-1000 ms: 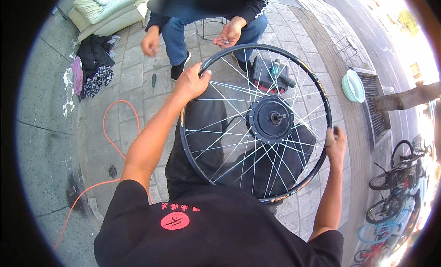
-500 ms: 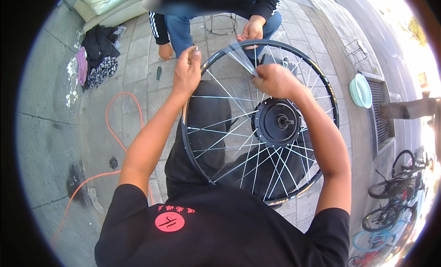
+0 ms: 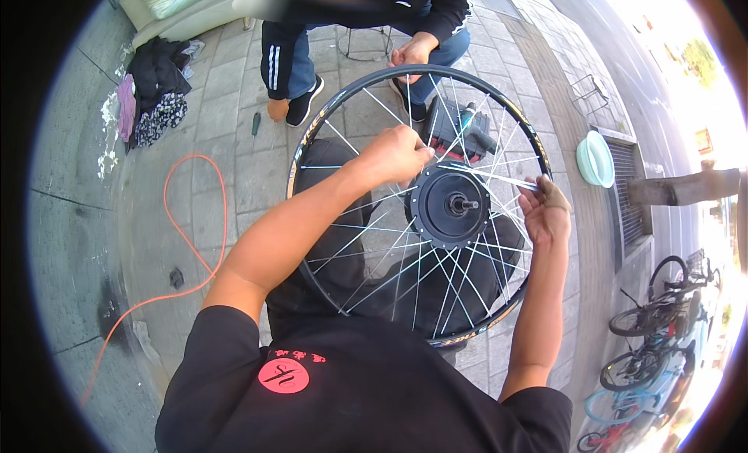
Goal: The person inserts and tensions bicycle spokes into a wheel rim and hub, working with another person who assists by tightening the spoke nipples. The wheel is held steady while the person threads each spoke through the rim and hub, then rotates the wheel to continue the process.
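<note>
A spoked wheel (image 3: 296, 186) with a black rim lies across my lap. Its large black hub (image 3: 421, 211) has a metal axle sticking up. Above the hub's upper left edge, my left hand (image 3: 393, 155) is closed, fingertips pinched together; whatever they hold is too small to make out. Over the wheel's right side, my right hand (image 3: 548, 207) grips a few loose spokes (image 3: 499, 177) between thumb and fingers. These point left toward the top of the hub, and the remaining fingers are loosely curled.
Facing me, another person sits beyond the wheel, one hand (image 3: 413, 54) near its far rim. A toolbox (image 3: 444, 126) stands behind the hub. A screwdriver (image 3: 255, 124) and orange hose (image 3: 226, 211) lie left; a teal basin (image 3: 595, 158) and bicycles (image 3: 639, 320) are right.
My left hand has gone from the rim's upper left to the hub. The right hand has moved right and down with the spokes. The other person's left-side hand has shifted slightly.
</note>
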`<state>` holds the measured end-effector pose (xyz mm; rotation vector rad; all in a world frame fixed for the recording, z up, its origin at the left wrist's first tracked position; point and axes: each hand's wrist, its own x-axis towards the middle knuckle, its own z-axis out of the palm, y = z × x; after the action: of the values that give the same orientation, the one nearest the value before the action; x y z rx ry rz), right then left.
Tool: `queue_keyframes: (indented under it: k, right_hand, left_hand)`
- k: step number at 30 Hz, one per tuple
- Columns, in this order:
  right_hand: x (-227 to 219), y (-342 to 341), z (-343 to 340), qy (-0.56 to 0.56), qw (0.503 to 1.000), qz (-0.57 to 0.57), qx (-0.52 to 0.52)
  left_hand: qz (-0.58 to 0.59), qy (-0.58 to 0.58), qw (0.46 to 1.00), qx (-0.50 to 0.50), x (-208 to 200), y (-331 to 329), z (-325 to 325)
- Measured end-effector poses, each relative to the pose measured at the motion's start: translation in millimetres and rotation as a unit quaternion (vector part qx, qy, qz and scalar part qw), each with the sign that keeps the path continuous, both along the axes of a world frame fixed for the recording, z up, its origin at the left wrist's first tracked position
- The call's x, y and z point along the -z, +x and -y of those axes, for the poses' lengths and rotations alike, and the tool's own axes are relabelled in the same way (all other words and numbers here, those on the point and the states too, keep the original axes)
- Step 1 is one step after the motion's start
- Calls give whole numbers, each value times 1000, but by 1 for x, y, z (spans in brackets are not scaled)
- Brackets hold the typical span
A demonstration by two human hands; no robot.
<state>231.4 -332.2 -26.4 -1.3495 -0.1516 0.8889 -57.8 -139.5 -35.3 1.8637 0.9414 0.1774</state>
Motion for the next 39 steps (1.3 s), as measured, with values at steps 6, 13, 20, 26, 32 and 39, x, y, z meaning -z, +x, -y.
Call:
queue_keyframes:
  k: [6, 13, 20, 26, 32, 39]
  right_hand:
    - [-14, -24, 47, -140, 970, 197, -22]
    - [-59, -23, 46, -200, 910, 280, -233]
    - [-62, -5, 49, -219, 879, 216, -364]
    - [-73, -20, 59, -193, 894, 193, -355]
    - [-75, -42, 61, -232, 894, 230, -307]
    - [-46, -10, 48, -176, 899, 310, -254]
  left_hand:
    - [-30, -34, 999, 21, -11, 13, -5]
    - [25, -164, 985, -48, 8, 14, -8]
    - [65, -255, 963, -60, -3, -3, -8]
    - [125, -326, 936, -52, 0, -11, -4]
    - [144, -333, 929, -71, 11, -15, 6]
    - [184, -387, 890, -155, 11, -8, 14]
